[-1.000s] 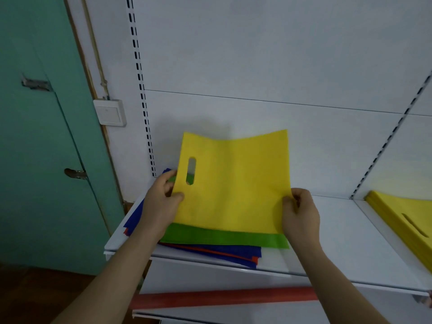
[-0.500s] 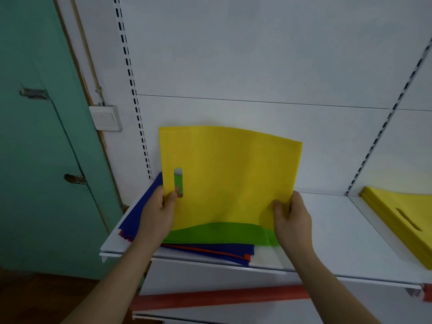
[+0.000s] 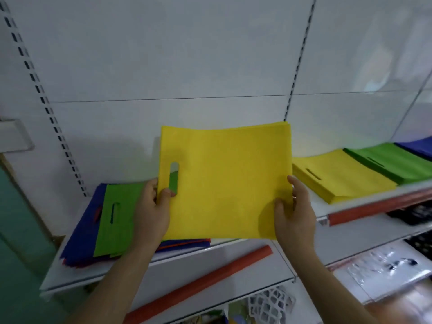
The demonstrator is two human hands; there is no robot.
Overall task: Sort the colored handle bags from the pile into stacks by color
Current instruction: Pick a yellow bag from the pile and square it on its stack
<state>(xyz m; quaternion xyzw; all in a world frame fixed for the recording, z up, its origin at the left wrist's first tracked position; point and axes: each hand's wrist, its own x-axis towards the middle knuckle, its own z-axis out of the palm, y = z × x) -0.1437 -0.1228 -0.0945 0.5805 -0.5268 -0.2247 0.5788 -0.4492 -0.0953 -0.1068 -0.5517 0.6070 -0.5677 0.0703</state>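
- The yellow bag [image 3: 224, 181] is held raised between both hands, above the mixed pile [image 3: 112, 220].
- The left hand [image 3: 152, 211] pinches its handle-slot edge, thumb on the front.
- The right hand [image 3: 293, 213] grips the opposite lower edge, fingers curled.
- The yellow stack [image 3: 343, 178], green stack [image 3: 392, 164] and blue stack [image 3: 418, 147] lie beyond the right hand on the shelf [image 3: 233, 247].

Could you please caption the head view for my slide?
Both hands, left and right, hold a yellow bag between the mixed pile and yellow stack.
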